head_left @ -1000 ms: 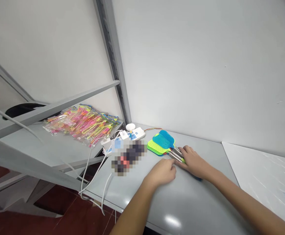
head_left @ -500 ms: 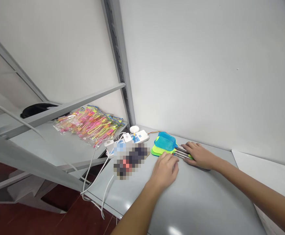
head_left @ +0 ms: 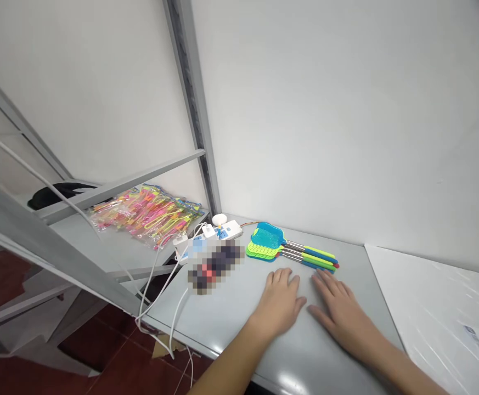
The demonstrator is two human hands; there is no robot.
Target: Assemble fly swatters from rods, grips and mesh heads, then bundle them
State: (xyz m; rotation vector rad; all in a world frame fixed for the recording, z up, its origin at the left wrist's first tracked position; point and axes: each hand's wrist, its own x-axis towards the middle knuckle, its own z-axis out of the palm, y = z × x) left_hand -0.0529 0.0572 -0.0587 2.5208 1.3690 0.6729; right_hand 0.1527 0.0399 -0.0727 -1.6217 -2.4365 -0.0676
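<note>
A stack of fly swatters [head_left: 269,236] in blue and green lies on the grey shelf [head_left: 300,343], heads to the left. Their metal shafts run right to green, blue and red-tipped handles [head_left: 319,259]. My left hand [head_left: 279,299] rests just in front of the swatters, fingers apart, holding nothing. Close to the handle ends, my right hand [head_left: 340,310] lies with its fingers spread and nothing in it. Whether its fingertips touch the lowest handle, I cannot tell.
A white power strip [head_left: 229,229] with plugs and cables stands left of the swatters, beside a blurred-out object [head_left: 214,270]. Packaged colourful toys [head_left: 152,214] cover the left shelf. A metal post [head_left: 196,104] rises between the shelves. White wrapped board [head_left: 440,307] lies at right.
My right hand has come off the swatter handles and moved nearer to me, baring them. My left hand has drawn slightly back from the stack, its fingers more spread.
</note>
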